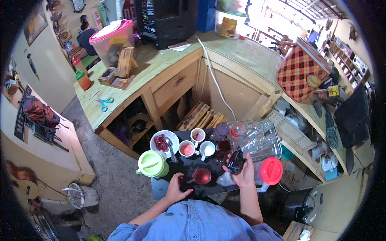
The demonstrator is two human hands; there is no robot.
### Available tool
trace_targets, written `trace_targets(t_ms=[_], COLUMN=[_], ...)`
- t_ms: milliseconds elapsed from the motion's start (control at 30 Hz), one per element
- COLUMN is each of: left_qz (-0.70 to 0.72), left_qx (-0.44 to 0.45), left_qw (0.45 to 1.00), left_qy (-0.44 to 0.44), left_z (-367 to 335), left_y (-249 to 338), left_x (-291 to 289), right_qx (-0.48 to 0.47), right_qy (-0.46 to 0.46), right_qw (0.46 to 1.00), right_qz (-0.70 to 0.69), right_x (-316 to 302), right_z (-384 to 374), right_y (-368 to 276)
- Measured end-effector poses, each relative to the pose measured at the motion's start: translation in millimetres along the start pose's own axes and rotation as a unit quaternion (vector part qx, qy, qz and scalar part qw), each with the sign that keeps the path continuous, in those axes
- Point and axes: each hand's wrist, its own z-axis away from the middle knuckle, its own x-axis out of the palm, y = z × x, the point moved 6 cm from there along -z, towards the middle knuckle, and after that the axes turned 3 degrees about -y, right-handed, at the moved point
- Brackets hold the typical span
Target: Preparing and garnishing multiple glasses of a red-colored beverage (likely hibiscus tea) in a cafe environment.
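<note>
My right hand (246,173) is closed around a dark, glossy purple-black object (236,161) with a tapered top; its kind I cannot make out. Open and curved, with thumb and fingers apart, my left hand (176,189) rests at the tray's near edge, just left of a clear mug of red liquid (202,176). Beyond stand a white cup with pink-red contents (186,149), a white cup with white contents (207,150) and a cup with a stained inside (198,135). A white plate (156,136) bears red pieces and a spoon (172,150). Dark glasses (224,148) stand near my right hand.
A green-lidded pitcher (152,164) stands left on the dark tabletop (161,188), a red-lidded pitcher (269,172) right. Clear glassware (257,138) fills a rack at the right. Blue scissors (105,104) lie on the counter (148,74). A white bucket (81,196) is on the floor.
</note>
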Motion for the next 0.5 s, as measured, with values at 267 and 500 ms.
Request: trace_targets(t_ms=[267,500], left_qz=[-0.008,0.052], left_qx=[-0.031,-0.025], left_qw=[0.999,0.998], left_qy=[-0.039,-0.005], left_z=[-14.8,-15.3], left_y=[-45.3,-46.6], left_x=[57.6,67.1], right_qx=[-0.049,-0.007], right_qy=[-0.022,-0.046], right_qw=[0.994,0.991], right_qz=[0.095,0.126], right_x=[-46.8,-44.8], right_z=[61.3,75.7], right_y=[0.0,7.4])
